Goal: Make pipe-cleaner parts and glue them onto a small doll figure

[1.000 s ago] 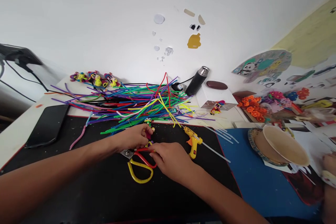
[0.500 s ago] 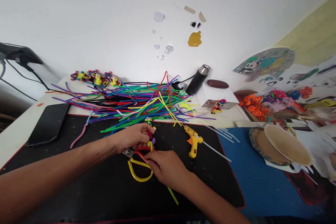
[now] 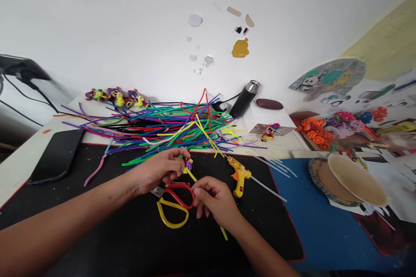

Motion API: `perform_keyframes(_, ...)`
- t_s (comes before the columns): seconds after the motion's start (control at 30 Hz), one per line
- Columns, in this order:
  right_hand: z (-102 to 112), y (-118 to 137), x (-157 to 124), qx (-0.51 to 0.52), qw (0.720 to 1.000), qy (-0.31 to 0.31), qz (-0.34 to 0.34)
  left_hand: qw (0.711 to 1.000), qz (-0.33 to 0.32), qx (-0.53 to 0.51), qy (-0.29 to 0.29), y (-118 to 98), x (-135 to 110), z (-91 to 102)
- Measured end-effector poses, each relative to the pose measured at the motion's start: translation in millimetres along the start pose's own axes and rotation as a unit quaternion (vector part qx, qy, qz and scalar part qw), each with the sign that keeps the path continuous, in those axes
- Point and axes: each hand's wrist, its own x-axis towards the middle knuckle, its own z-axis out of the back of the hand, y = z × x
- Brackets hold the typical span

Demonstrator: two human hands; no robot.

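My left hand (image 3: pixel 165 166) is closed on a small colourful pipe-cleaner figure (image 3: pixel 188 164), whose body is partly hidden by my fingers. From the figure a yellow pipe cleaner (image 3: pixel 192 175) runs down to my right hand (image 3: pixel 214 199), where thumb and fingers pinch it. Its free end shows below that hand. Under both hands, scissors (image 3: pixel 173 213) with one red and one yellow handle lie on the black mat (image 3: pixel 123 233); their blades are mostly covered by my left hand.
A heap of coloured pipe cleaners (image 3: pixel 162 130) spreads behind my hands. To the right lies a yellow glue gun (image 3: pixel 239 176) with a glue stick in it. A phone (image 3: pixel 56 156) rests at left; a black flask (image 3: pixel 245 98), white box (image 3: pixel 282 119) and finished figures (image 3: pixel 118 97) stand farther back.
My right hand has moved right and slightly down along the yellow pipe cleaner, away from the scissors' handles. The left hand has shifted slightly left, showing more of the purple on the figure.
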Motion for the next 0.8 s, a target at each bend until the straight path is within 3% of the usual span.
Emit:
perform_keyframes(0.3, 3.7, 5.7, 22.8, 0.046, 0.996, -0.071, 0.018, 0.995, -0.065, 0.069, -0.009, -3.0, -0.5, -10.7)
perform_keyframes(0.5, -3.8, 11.4, 33.0, 0.056, 0.997, -0.044, 0.027, 0.987, -0.112, 0.116, -0.027, 0.6, 3.9, -9.9)
perform_keyframes(0.8, 3.5, 17.1, 44.9, 0.091, 0.995, -0.03, 0.019, 0.965, -0.192, 0.176, -0.042, -2.1, 7.2, -1.2)
